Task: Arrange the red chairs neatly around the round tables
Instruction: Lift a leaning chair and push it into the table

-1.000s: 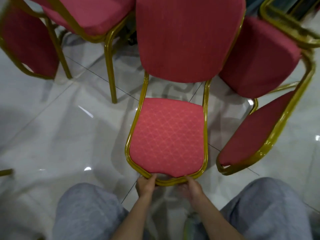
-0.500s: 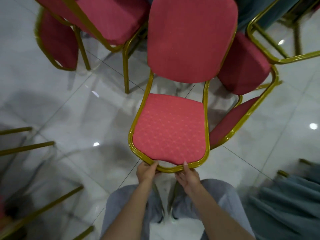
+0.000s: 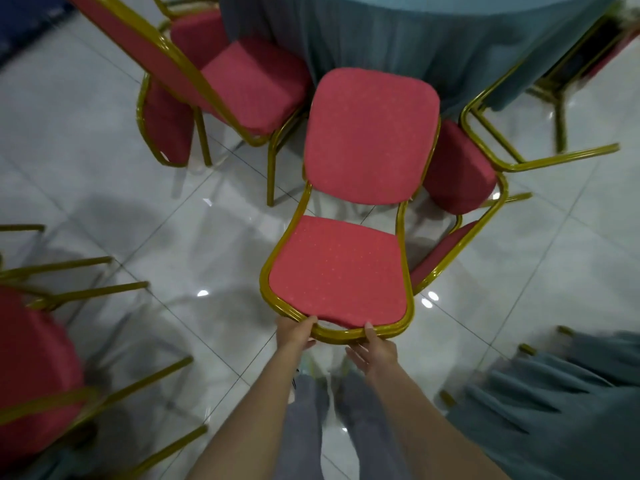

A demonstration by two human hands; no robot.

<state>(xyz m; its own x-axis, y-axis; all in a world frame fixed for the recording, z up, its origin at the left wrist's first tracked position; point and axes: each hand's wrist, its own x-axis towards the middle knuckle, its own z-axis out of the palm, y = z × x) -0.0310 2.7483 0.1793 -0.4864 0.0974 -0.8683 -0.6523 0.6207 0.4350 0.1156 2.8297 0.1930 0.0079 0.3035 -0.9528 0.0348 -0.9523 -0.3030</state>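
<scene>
A red padded chair [image 3: 341, 271] with a gold metal frame is in the middle of the view, its back towards a round table [image 3: 415, 36] draped in grey-blue cloth. My left hand [image 3: 294, 332] grips the gold front rim of the seat at its left corner. My right hand [image 3: 375, 349] grips the same rim a little to the right, thumb on top. The chair's legs are hidden under the seat, so I cannot tell whether it touches the floor.
Another red chair [image 3: 249, 84] stands upright to the left by the table. A red chair [image 3: 457, 168] lies tipped over to the right. Gold chair legs [image 3: 540, 157] stick out at upper right. A chair [image 3: 34, 358] lies at lower left. Grey-blue cloth [image 3: 554, 410] hangs at lower right. Glossy white tile floor.
The view has risen and pulled back; the table and more floor have come into sight. The held chair sits farther from me. Both hands keep their grip on the seat's front rim.
</scene>
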